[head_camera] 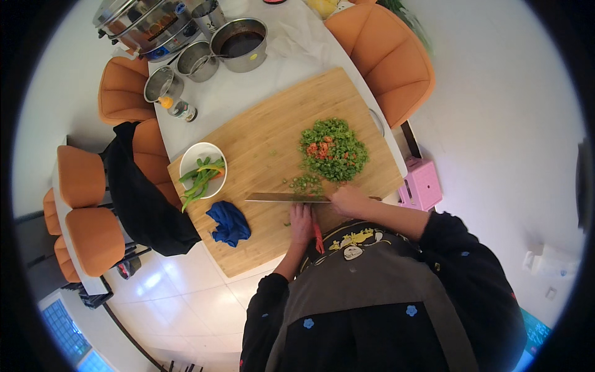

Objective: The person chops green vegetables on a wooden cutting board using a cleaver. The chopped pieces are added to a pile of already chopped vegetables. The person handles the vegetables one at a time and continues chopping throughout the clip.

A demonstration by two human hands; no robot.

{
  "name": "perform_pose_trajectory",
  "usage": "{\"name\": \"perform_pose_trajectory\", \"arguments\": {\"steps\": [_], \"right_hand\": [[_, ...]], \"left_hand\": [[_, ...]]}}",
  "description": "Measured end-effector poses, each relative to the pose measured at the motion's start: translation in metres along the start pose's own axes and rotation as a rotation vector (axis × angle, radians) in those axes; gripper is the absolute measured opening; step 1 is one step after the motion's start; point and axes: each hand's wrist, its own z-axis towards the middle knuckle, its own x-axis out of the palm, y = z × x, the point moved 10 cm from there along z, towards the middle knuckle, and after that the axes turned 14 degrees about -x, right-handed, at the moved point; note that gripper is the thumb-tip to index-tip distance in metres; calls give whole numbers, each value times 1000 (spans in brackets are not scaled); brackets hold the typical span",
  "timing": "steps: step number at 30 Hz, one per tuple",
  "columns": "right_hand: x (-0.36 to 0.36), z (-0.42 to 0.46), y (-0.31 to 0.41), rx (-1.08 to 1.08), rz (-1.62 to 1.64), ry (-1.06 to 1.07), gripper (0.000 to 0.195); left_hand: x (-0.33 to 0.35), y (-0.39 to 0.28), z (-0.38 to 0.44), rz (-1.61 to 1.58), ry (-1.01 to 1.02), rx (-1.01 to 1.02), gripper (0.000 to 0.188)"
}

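Observation:
My right hand grips the handle of a kitchen knife. Its long blade points left across the bamboo cutting board. The fingertips of my left hand are at the near side of the blade; whether they hold anything is hidden. A narrow red thing runs beside that hand towards my apron, too unclear to name. Just beyond the blade lie small slices of green pepper. A larger heap of chopped green pepper, with red bits among it, covers the board's right part.
On the board's left side are a white bowl of whole peppers and a crumpled blue cloth. Beyond stand a capped bottle, a pot of dark liquid and a metal steamer. Orange chairs flank the table.

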Motion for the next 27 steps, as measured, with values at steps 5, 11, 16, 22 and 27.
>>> {"name": "perform_pose_trajectory", "arguments": {"steps": [5,11,16,22,27], "right_hand": [[-14,-50,-7,44,23,49,20],[21,11,-7,30,46,16,18],[-5,13,-9,13,118,-132,20],[13,-46,-56,130,144,-122,18],[23,-52,-60,130,75,-174,18]], "left_hand": [[-9,-6,-1,-33,-69,22,27],[-6,-5,-2,-24,-69,39,27],[-18,-14,2,-54,-73,38,28],[2,-25,18,-139,-48,-19,33],[4,-35,18,-163,-29,-7,37]]}}
